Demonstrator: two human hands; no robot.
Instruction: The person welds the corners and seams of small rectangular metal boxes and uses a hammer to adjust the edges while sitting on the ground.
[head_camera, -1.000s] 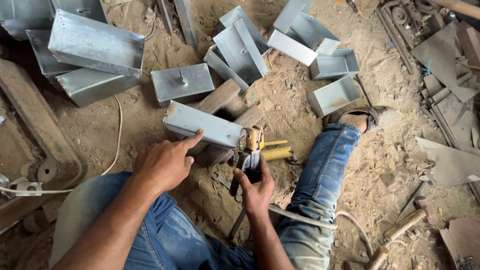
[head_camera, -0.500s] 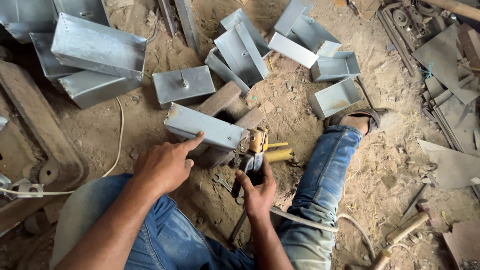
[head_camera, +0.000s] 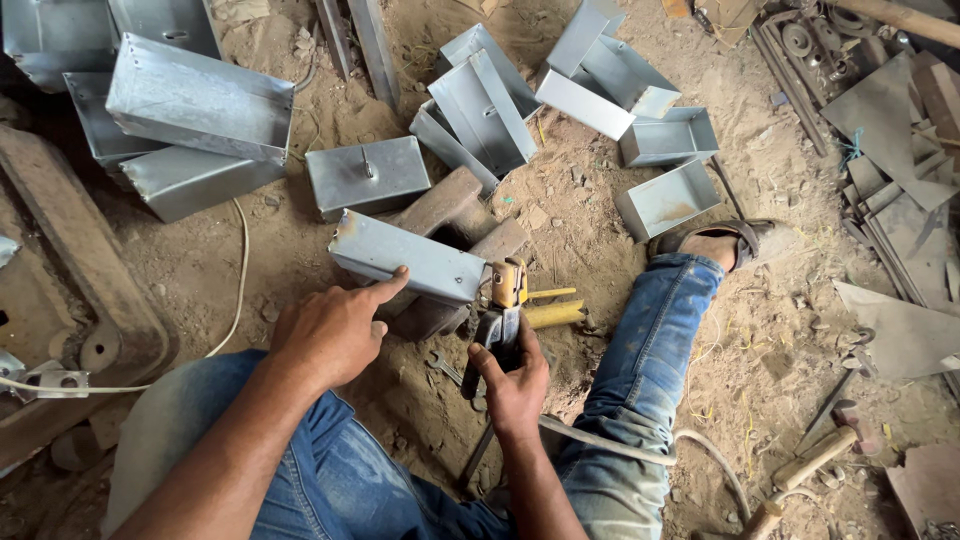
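We're sitting on a sandy workshop floor with our legs out, and our left hand (head_camera: 335, 335) is laid on the near face of a long grey sheet-metal box (head_camera: 405, 258), index finger stretched out along its lower edge and the other fingers curled loosely, so it's pressing rather than pinching. The box rests on a couple of brown wood blocks (head_camera: 445, 205) right in front of us. Its long axis runs from upper left to lower right, with the right end pointing down toward the yellow-handled tool (head_camera: 515, 290).

Our right hand (head_camera: 515, 385) is wrapped tight around that tool's dark grip, fist closed, thumb on top. The tool's head sits touching the box's right end, and its yellow handles stick out to the right, roughly level. A pale cable (head_camera: 640, 445) trails back from the hand over our right jeans leg.

More of the same metal boxes are scattered around: a stack of big ones (head_camera: 195, 95) at upper left, a square one with a stud (head_camera: 368, 175) just behind our box, and a few open small ones (head_camera: 668, 200) near our sandalled foot (head_camera: 715, 240). A hammer (head_camera: 815, 460) lies on the sand at lower right, well apart from both hands.
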